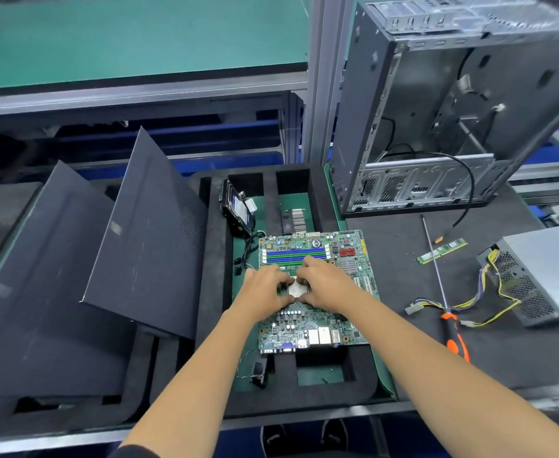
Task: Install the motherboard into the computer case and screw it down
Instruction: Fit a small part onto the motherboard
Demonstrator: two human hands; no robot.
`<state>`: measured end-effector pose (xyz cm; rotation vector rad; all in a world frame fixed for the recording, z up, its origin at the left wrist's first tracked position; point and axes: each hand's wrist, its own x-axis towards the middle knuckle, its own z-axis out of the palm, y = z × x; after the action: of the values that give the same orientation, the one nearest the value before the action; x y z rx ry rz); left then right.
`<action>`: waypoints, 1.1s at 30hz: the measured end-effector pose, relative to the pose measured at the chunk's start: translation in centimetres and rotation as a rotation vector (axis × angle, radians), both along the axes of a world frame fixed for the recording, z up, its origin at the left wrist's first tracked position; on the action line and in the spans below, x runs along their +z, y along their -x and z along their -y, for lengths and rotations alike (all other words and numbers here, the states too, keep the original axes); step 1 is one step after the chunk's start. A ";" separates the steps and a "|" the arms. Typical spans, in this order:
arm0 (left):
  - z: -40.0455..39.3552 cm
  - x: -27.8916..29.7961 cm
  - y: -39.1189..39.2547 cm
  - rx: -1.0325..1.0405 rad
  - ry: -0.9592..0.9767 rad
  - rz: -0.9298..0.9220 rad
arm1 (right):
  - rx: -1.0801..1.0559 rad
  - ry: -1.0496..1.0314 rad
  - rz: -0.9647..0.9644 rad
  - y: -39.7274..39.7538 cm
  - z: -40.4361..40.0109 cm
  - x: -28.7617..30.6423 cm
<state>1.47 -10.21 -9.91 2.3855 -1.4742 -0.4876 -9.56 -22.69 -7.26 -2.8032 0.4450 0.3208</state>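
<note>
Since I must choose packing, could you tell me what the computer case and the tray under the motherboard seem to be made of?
Computer case: likely sheet steel, grey matte, with punched slots.
Tray: probably black foam, with soft-looking cut-out pockets and rounded edges.

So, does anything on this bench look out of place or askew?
Yes. The computer case stands upright and tilted, open side toward the motherboard, which still lies on the foam tray under both hands: left hand, right hand. A loose RAM stick lies on the mat.
</note>
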 end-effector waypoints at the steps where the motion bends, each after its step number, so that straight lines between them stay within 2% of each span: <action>1: 0.0 0.0 0.0 -0.003 0.000 0.004 | -0.016 -0.007 0.003 0.1 0.0 -0.1; 11: 0.4 0.3 0.1 -0.041 -0.034 0.053 | -0.021 0.033 -0.072 -0.6 0.2 0.2; 15: 0.4 0.2 0.7 -0.023 -0.013 0.100 | -0.082 -0.162 -0.017 0.1 1.0 0.6; 18: 0.8 0.4 1.2 0.000 0.010 0.145 | -0.216 -0.323 0.069 0.7 1.5 1.1; 24: 1.3 0.6 1.6 -0.127 0.036 0.110 | -0.394 -0.473 0.212 0.9 1.6 1.6; 33: 1.4 0.5 1.5 -0.089 0.018 0.049 | -0.451 -0.543 0.068 0.5 1.4 1.2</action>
<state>0.00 -11.61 -9.42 2.3416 -1.6046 -0.4367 -10.03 -24.06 -6.02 -2.1110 0.8141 0.2042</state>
